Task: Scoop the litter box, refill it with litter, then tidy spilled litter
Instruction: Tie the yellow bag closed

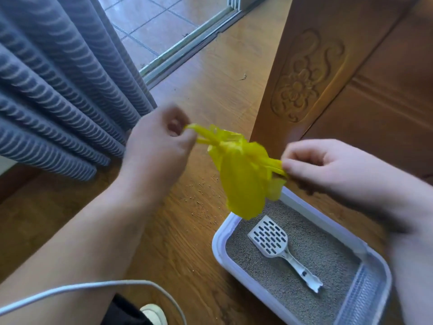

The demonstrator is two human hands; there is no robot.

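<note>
L hand (161,141) & R hand (328,170) were held up, fingers curled, each grip pinching one end of the yellow bag (241,174) hanging btwn them. Below R grip sat the litter box (220,240) w/ scoop (269,240) inside.

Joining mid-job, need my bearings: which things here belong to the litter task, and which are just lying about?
Job: yellow bag, pinched by left hand and right hand; litter box; scoop lying inside it; spilled grains beside it.
Lying about: curtain; carved wooden furniture; white cable.
</note>
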